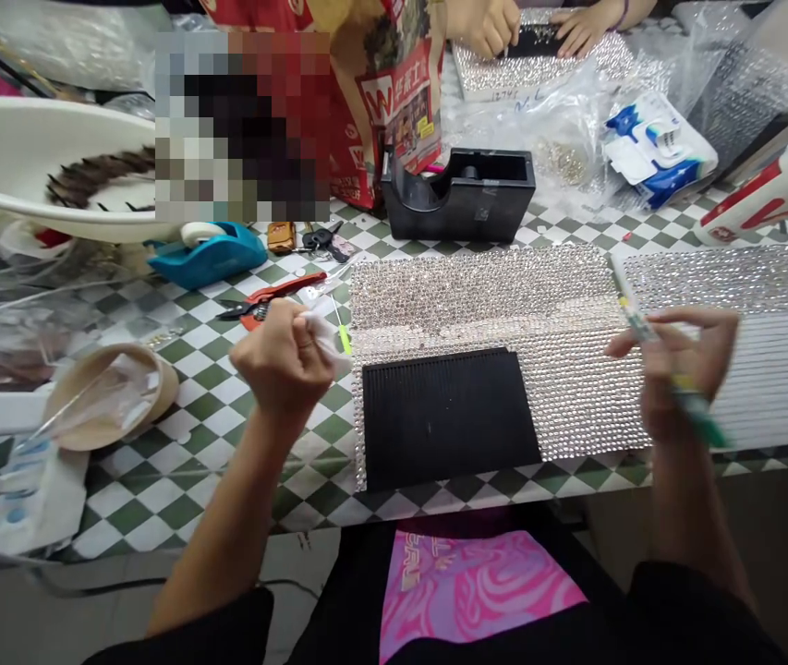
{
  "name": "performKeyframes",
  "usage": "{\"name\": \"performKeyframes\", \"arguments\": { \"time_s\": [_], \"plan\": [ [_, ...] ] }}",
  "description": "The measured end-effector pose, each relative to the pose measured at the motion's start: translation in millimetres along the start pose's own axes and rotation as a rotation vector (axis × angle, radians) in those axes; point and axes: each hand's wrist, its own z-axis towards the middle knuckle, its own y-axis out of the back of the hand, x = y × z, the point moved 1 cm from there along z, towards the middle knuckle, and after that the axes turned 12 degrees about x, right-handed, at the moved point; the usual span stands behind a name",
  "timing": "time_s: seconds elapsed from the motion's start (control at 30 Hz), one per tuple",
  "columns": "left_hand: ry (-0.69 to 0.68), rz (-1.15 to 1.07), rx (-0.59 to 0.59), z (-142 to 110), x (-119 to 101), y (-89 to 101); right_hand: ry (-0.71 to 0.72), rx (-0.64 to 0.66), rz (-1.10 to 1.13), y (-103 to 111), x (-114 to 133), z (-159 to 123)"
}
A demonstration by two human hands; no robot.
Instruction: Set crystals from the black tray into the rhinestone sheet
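Observation:
My left hand [283, 358] is closed in a fist around a crumpled white tissue [328, 340], left of a glittering rhinestone sheet [483, 286]. My right hand [677, 374] grips a slim pen-like tool [636, 320] with a yellow tip and a green rear end, blurred by motion. That hand is above the sheet's right side. A flat black plate [449, 420] with a ribbed upper edge lies on the sheet's lower left. Farther right is a second sheet [774, 360], with rhinestones along its top and pale ridged rows below.
Red-handled pliers [272, 297], a blue tape dispenser [208, 255] and a black tape dispenser [459, 196] stand around the work. A cardboard bowl [113, 397] sits left, a paper cup [771, 189] right. Across the table, another person's hands [487, 28] work on a similar sheet.

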Motion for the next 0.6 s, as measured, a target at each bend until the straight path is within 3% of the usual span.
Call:
{"name": "performKeyframes", "arguments": {
  "time_s": [0.1, 0.2, 0.3, 0.43, 0.6],
  "plan": [
    [0.071, 0.06, 0.031, 5.4, 31.0, 3.9, 0.044, 0.095, -0.225, -6.1, -22.3, -14.6],
    [0.124, 0.123, 0.066, 12.9, 56.8, 4.2, 0.079, 0.194, -0.376, -5.9, -28.1, -17.6],
    [0.11, 0.153, 0.144, 16.9, 73.5, -0.8, 0.061, 0.112, -0.45, 6.0, -27.3, -3.3],
    [0.111, 0.157, 0.175, 15.9, 85.4, -14.3, -0.027, -0.017, -0.468, 29.5, -34.3, 55.8],
    [0.132, 0.11, 0.131, 13.4, 96.6, -27.5, -0.235, -0.157, -0.495, 36.9, -64.4, 177.0]
  ]
}}
